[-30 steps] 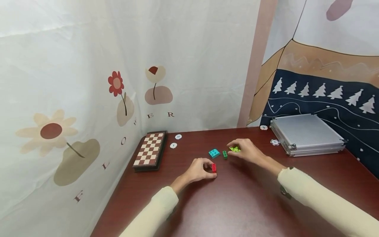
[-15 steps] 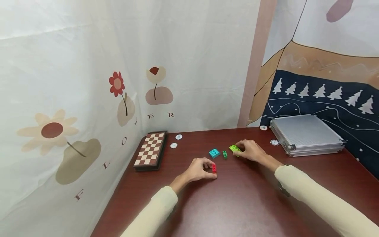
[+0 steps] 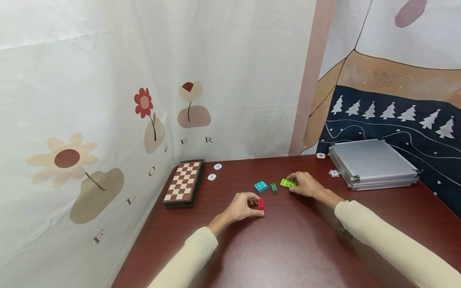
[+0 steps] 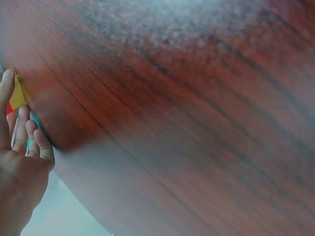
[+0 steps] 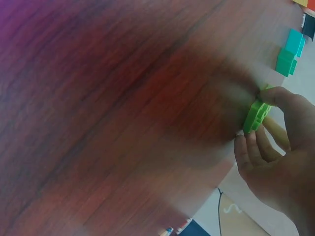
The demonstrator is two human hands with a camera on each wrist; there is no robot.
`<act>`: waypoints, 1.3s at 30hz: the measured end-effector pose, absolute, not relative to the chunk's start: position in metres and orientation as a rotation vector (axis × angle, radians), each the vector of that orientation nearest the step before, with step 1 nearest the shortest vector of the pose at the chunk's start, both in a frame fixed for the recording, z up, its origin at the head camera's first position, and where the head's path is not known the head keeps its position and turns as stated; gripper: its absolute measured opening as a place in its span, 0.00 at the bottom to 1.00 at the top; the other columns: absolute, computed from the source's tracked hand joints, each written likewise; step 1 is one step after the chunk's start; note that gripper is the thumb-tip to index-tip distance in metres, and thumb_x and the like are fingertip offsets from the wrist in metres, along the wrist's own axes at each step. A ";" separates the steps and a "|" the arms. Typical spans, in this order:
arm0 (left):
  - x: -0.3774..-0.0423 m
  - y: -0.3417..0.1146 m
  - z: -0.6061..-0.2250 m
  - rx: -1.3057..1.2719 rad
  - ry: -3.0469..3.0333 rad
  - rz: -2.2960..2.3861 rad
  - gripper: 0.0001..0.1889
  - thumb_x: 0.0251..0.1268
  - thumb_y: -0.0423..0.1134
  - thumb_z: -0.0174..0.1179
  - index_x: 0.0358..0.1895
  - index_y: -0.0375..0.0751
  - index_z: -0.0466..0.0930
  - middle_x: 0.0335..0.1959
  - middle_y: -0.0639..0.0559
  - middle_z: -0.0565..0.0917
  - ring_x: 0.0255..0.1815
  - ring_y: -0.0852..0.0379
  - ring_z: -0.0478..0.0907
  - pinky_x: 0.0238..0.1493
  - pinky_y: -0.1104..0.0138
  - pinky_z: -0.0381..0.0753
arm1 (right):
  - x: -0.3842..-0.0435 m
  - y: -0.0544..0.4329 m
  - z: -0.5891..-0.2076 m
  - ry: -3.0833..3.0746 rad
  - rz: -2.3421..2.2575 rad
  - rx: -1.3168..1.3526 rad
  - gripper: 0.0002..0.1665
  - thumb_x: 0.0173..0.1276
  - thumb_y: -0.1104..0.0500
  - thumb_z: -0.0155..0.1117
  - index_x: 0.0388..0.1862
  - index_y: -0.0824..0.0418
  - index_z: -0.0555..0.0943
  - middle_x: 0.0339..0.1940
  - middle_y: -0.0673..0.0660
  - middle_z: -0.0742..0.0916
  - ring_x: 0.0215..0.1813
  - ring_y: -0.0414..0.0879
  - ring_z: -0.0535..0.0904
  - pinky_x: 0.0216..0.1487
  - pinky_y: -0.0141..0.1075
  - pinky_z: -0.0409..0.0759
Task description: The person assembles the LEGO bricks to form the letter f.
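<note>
In the head view my left hand (image 3: 240,206) pinches a small red toy brick (image 3: 261,204) at the table's middle. A yellow piece (image 4: 17,94) shows against the red one between thumb and fingers in the left wrist view. Farther right, my right hand (image 3: 305,185) holds a lime-green studded brick (image 3: 288,183) low over the table, its right end hidden by the fingers. The right wrist view has that lime brick (image 5: 255,116) between thumb and fingertips. A narrow green brick (image 3: 274,188) and a turquoise brick (image 3: 261,186) lie to its left, a small gap apart.
On the dark red table (image 3: 281,240), a checkered board box (image 3: 183,182) lies at the left by the curtain (image 3: 237,80). White round chips (image 3: 211,177) lie near it. A silver case (image 3: 374,162) stands at the back right, beside more chips (image 3: 334,173).
My right hand has shifted slightly right and down, and the lime-green brick has turned, now lying more sideways and showing more studs. My left hand with the red brick has barely moved.
</note>
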State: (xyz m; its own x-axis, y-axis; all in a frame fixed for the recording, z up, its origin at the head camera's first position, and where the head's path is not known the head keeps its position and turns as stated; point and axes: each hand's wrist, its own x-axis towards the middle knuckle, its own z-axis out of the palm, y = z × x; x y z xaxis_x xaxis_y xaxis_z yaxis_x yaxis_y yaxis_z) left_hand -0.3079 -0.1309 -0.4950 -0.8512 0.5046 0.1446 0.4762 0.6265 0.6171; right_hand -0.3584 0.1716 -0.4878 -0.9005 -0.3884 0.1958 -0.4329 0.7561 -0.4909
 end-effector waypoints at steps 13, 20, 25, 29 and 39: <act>-0.307 -0.135 -0.492 0.880 2.745 1.168 0.23 0.51 0.45 0.83 0.51 0.47 0.90 0.37 0.57 0.88 0.38 0.58 0.82 0.40 0.69 0.80 | -0.354 0.175 -0.487 -2.781 0.812 0.784 0.17 0.66 0.63 0.76 0.51 0.70 0.87 0.46 0.65 0.88 0.48 0.56 0.84 0.49 0.51 0.83; -0.308 -0.134 -0.492 0.864 2.746 1.181 0.19 0.52 0.44 0.82 0.48 0.48 0.91 0.34 0.59 0.87 0.35 0.60 0.82 0.37 0.70 0.80 | -0.349 0.176 -0.475 -2.786 0.818 0.855 0.18 0.66 0.64 0.76 0.54 0.69 0.87 0.49 0.63 0.89 0.47 0.52 0.83 0.49 0.47 0.82; -0.310 -0.132 -0.493 0.863 2.755 1.188 0.18 0.51 0.44 0.83 0.47 0.47 0.91 0.33 0.60 0.87 0.35 0.60 0.82 0.38 0.70 0.80 | -0.343 0.170 -0.461 -2.753 0.857 0.918 0.18 0.64 0.64 0.78 0.52 0.67 0.88 0.47 0.60 0.90 0.44 0.48 0.81 0.47 0.42 0.83; -0.310 -0.132 -0.493 0.848 2.748 1.194 0.18 0.51 0.44 0.83 0.46 0.46 0.91 0.32 0.59 0.88 0.34 0.61 0.82 0.36 0.70 0.80 | -0.335 0.159 -0.452 -2.746 0.896 0.968 0.18 0.64 0.63 0.78 0.52 0.64 0.89 0.48 0.58 0.90 0.45 0.47 0.82 0.48 0.42 0.83; -0.312 -0.132 -0.494 0.849 2.756 1.135 0.19 0.51 0.46 0.83 0.45 0.44 0.91 0.34 0.59 0.90 0.36 0.61 0.82 0.37 0.71 0.79 | -0.320 0.128 -0.445 -2.700 0.995 1.118 0.17 0.64 0.62 0.79 0.52 0.63 0.89 0.48 0.57 0.90 0.46 0.47 0.84 0.46 0.38 0.87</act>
